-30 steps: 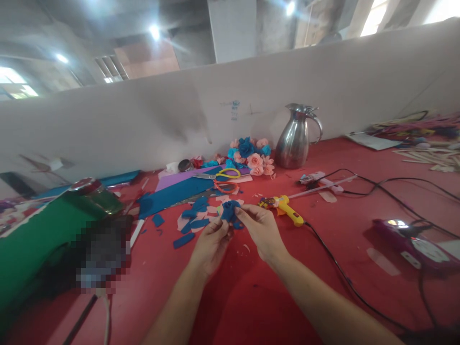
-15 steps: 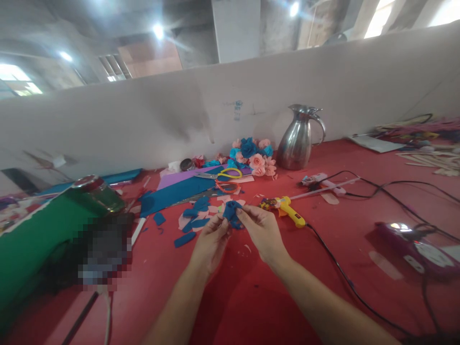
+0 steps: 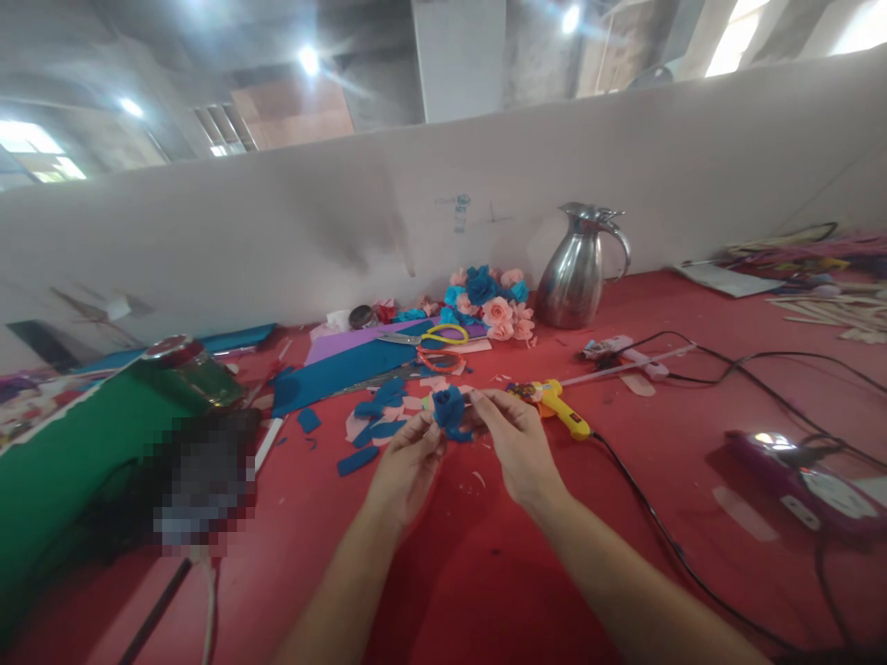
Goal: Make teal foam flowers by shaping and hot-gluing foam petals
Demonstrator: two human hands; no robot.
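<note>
A small blue paper flower [image 3: 449,408] with curled petals is pinched in the fingertips of my left hand [image 3: 410,462], above the red table. Just to its right is my right hand [image 3: 516,443], thumb and forefinger drawn together by the petals. Whether those fingertips hold a petal edge or something else I cannot make out. Loose blue paper petals [image 3: 357,461] and pink scraps lie left of my hands. Behind them is a pair of scissors [image 3: 443,334] with yellow and orange handles, on strips of blue paper [image 3: 325,377]. A yellow glue gun [image 3: 565,411] lies right of my right hand.
A bunch of pink and blue paper flowers [image 3: 495,309] and a steel jug [image 3: 574,277] stand by the white partition. A pink glue gun [image 3: 641,358], black cables and a purple device [image 3: 804,485] are at right. A glass jar [image 3: 190,374] and green board [image 3: 76,480] are at left.
My right fingertips have drawn back a little to the right from the flower. The flower has turned slightly in my left hand, which stays in place.
</note>
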